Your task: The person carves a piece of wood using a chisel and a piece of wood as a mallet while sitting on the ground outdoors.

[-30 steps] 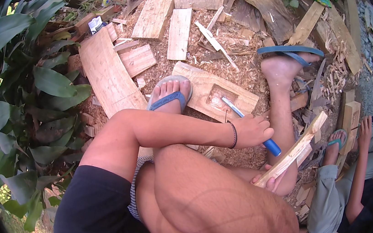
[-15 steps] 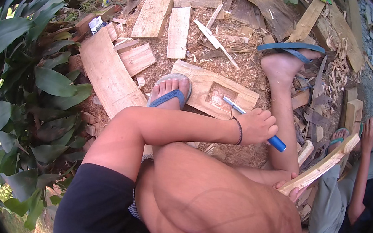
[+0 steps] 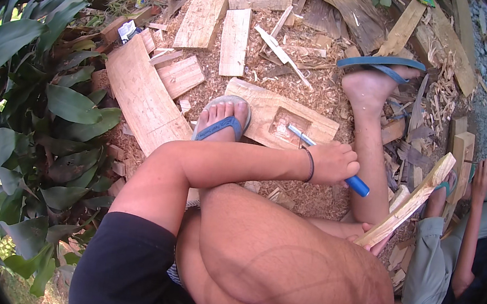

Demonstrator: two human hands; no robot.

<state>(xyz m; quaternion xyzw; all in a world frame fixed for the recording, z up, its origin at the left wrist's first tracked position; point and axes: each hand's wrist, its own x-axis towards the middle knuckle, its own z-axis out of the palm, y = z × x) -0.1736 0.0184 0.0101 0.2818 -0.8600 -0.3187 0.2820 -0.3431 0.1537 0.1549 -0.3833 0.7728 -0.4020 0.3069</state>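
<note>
A chisel with a blue handle (image 3: pixel 357 185) is gripped in my left hand (image 3: pixel 333 163), its metal blade slanting toward the upper left. The blade's tip is over the shallow rectangular recess in a wooden board (image 3: pixel 260 115); whether it touches the wood I cannot tell. A pale stain or mark shows inside the recess. At the right, my right hand (image 3: pixel 378 243) is closed round the lower end of a rough wooden stick (image 3: pixel 409 201), which points up and right. My thigh hides part of that hand. My sandalled foot (image 3: pixel 222 119) rests against the board's left end.
Planks (image 3: pixel 208 10) and offcuts (image 3: pixel 235 42) lie on shavings beyond the board. A white, thin-bladed item (image 3: pixel 280 49) lies among them. Leafy plants (image 3: pixel 71 105) fill the left. My other foot, in a blue sandal (image 3: pixel 380 61), is at upper right. Another person's arm (image 3: pixel 475 220) and legs are at far right.
The wooden stick in my right hand has shifted up and left. My left hand and the chisel have moved slightly up and left. The board stays in place.
</note>
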